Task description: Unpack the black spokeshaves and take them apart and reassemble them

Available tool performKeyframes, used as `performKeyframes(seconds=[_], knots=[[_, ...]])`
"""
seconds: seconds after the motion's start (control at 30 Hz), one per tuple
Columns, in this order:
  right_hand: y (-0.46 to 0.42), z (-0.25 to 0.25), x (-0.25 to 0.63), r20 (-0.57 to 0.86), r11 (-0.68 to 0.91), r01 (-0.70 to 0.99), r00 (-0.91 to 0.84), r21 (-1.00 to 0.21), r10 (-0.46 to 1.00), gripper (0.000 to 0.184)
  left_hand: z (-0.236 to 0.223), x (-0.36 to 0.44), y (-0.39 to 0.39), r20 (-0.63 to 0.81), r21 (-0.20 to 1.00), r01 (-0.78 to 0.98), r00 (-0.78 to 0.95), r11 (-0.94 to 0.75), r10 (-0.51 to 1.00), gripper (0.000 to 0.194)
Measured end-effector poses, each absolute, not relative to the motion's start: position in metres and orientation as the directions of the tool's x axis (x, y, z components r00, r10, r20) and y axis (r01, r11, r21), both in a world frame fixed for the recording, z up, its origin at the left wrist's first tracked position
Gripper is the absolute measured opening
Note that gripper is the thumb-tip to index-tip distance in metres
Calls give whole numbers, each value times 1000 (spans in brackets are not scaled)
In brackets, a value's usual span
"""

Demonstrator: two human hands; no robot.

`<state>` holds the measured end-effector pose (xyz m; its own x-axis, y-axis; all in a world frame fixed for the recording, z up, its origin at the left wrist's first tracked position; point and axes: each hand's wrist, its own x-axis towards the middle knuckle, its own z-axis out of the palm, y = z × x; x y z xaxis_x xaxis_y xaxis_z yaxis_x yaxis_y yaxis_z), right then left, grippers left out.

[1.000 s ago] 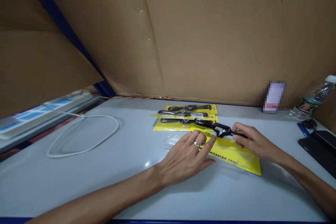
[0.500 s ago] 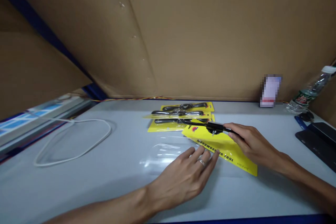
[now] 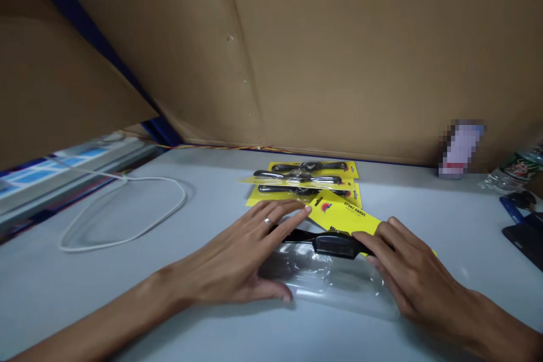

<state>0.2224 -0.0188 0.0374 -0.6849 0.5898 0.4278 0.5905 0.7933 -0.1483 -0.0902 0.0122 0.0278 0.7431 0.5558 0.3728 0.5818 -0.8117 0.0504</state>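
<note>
A black spokeshave (image 3: 335, 245) is held level just over a clear plastic blister shell (image 3: 305, 277) on the table. My right hand (image 3: 413, 266) is closed round its right handle. At the left end of the shell lies my left hand (image 3: 246, 249), a ring on one finger, its fingers stretched out and the thumb spread apart. Those fingers reach over the spokeshave's left handle; whether they touch it I cannot tell. Behind the tool rests a yellow card (image 3: 343, 212) printed "SPOKE SHAVE", partly covered by my right hand.
Several packaged spokeshaves (image 3: 303, 177) on yellow cards are stacked behind. A white cable (image 3: 182, 203) loops across the left side of the grey table (image 3: 127, 294). At the right are a blurred phone (image 3: 461, 148), a plastic bottle (image 3: 517, 172) and a dark flat object (image 3: 524, 240).
My right hand has brought the spokeshave down toward me, from above the card to over the blister shell. My left hand has moved left and spread its thumb from its fingers.
</note>
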Motion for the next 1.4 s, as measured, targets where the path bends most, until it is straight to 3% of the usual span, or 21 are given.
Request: performKeyframes(seconds=[0.17, 0.4, 0.6, 0.8, 0.93, 1.07, 1.2, 1.4], knots=[[-24, 34, 217, 460, 805, 593, -711, -14, 532, 39, 24, -92, 6, 456, 3, 522, 758, -853, 466, 105], [-26, 26, 193, 379, 831, 544, -798, 114, 470, 28, 24, -95, 5, 505, 17, 446, 769, -895, 392, 90], [-18, 12, 191, 260, 747, 660, -709, -84, 656, 24, 26, -93, 9, 332, -17, 563, 783, -826, 527, 83], [-7, 13, 203, 246, 693, 677, -648, -249, 721, 21, 21, -84, 30, 317, 29, 646, 718, -763, 620, 92], [-7, 14, 208, 300, 735, 643, -673, -214, 676, 24, 22, -75, 38, 301, -11, 625, 747, -781, 593, 98], [-5, 13, 216, 377, 747, 640, -656, -180, 653, 21, 17, -64, 29, 247, 47, 611, 760, -790, 602, 104], [-5, 16, 218, 366, 752, 641, -670, -154, 646, 19, 9, -57, 22, 234, 128, 626, 735, -769, 637, 98], [-6, 31, 221, 430, 726, 685, -639, -58, 638, 16, 9, -50, 26, 216, 150, 596, 759, -789, 614, 87]])
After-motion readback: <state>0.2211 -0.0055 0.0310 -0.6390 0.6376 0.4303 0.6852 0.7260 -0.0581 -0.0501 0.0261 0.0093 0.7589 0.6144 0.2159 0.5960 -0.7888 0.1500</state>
